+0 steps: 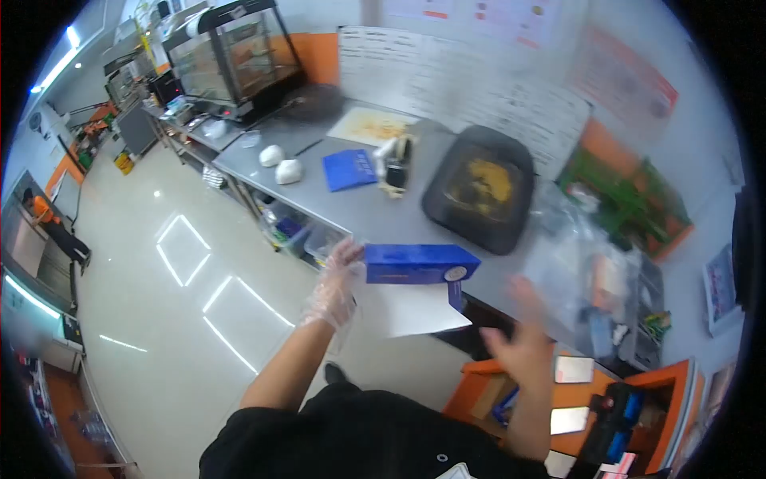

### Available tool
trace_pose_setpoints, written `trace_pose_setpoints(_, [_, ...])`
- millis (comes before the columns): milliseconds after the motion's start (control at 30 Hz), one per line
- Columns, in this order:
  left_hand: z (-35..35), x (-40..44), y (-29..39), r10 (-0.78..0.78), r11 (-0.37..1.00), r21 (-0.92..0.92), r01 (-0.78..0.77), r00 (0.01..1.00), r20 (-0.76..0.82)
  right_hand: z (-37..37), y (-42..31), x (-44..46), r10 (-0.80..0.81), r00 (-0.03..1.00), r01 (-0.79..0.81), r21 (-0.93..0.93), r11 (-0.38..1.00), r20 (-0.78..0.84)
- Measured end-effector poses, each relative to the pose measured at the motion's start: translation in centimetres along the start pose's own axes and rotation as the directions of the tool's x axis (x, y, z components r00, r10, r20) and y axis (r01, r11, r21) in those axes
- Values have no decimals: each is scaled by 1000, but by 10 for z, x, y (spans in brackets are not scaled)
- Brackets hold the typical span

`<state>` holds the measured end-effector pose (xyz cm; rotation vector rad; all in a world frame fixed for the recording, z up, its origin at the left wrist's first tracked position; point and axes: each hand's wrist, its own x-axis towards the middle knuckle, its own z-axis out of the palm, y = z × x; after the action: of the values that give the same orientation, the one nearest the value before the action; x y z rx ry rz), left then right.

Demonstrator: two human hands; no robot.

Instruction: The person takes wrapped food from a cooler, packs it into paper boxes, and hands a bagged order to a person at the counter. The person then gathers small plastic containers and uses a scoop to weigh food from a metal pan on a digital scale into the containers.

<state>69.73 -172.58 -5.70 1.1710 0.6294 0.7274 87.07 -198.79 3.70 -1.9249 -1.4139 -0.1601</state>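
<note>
My left hand [337, 286], in a clear plastic glove, grips the left end of a long blue box [419, 264]. A white flap [419, 310] hangs open below the box. To the right of the box my right hand [519, 331] is bare and blurred, its fingers apart, with nothing in it. On the metal table [319, 199] behind the box lie a flat blue packet [349, 170] and a dark object with pale wrapping [395, 166]. A black tray [481, 190] holding yellow food stands further right.
Two white bundles [281, 164] and a stained white board [371, 126] lie at the back. Plastic bags [570, 263] and a green basket [626, 191] are on the right. Below is an orange drawer unit [479, 391]. Far left, a person [56, 223] stands.
</note>
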Motion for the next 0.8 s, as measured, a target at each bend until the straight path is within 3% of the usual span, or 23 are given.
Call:
trace_pose_setpoints(33, [-24, 1, 14, -40, 998, 44, 43, 997, -62, 51, -21, 38, -162, 966, 176, -54, 983, 199])
trace_pose_setpoints(100, [-86, 13, 32, -37, 990, 134, 40, 999, -21, 140, -68, 85, -254, 925, 326, -243, 914, 284])
trace_pose_setpoints(133, [-109, 17, 38, -48, 984, 172, 48, 999, -4, 178, -66, 106, -259, 920, 328, -217, 919, 296])
trace_pose_setpoints(200, [-160, 26, 56, -28, 997, 74, 29, 999, -18, 257, -73, 143, -270, 900, 338, -158, 928, 341])
trace_pose_setpoints(267, [-195, 40, 83, 19, 1000, -14, -20, 999, -39, 291, -94, 178, -222, 929, 240, -25, 970, 296])
trace_pose_setpoints(300, [-208, 50, 92, 62, 967, 253, -42, 996, -70, 305, -103, 199, -197, 942, 194, 39, 980, 271])
trace_pose_setpoints(367, [-242, 64, 108, 146, 777, 624, -88, 988, -42, 332, -124, 238, -115, 968, 65, 221, 973, 223])
trace_pose_setpoints(400, [-260, 77, 112, 174, 628, 771, -105, 985, -7, 349, -129, 258, -62, 977, -3, 305, 952, 204])
trace_pose_setpoints(433, [-283, 96, 110, 281, 506, 836, -209, 957, 69, 371, -124, 276, -140, 977, 72, 368, 927, 160])
trace_pose_setpoints(533, [-339, 165, 138, -81, 432, 870, 237, 971, -225, 441, -94, 334, -149, 966, 10, 543, 840, 213])
trace_pose_setpoints(567, [-367, 191, 130, 271, 279, 954, 106, 945, -184, 467, -88, 353, -58, 971, -107, 644, 758, 230])
trace_pose_setpoints(667, [-432, 277, 147, 671, 245, 964, 108, 699, -249, 534, -100, 419, 185, 948, -319, 738, 594, 261])
trace_pose_setpoints(733, [-449, 323, 154, 467, 771, 625, -117, 772, -431, 581, -112, 457, 265, 906, -416, 806, 421, 329])
trace_pose_setpoints(767, [-457, 350, 160, 336, 923, 334, -193, 826, -453, 605, -117, 475, 325, 888, -427, 847, 316, 326])
trace_pose_setpoints(800, [-464, 369, 165, 373, 868, 472, -155, 830, -414, 623, -123, 489, 388, 859, -435, 876, 210, 334])
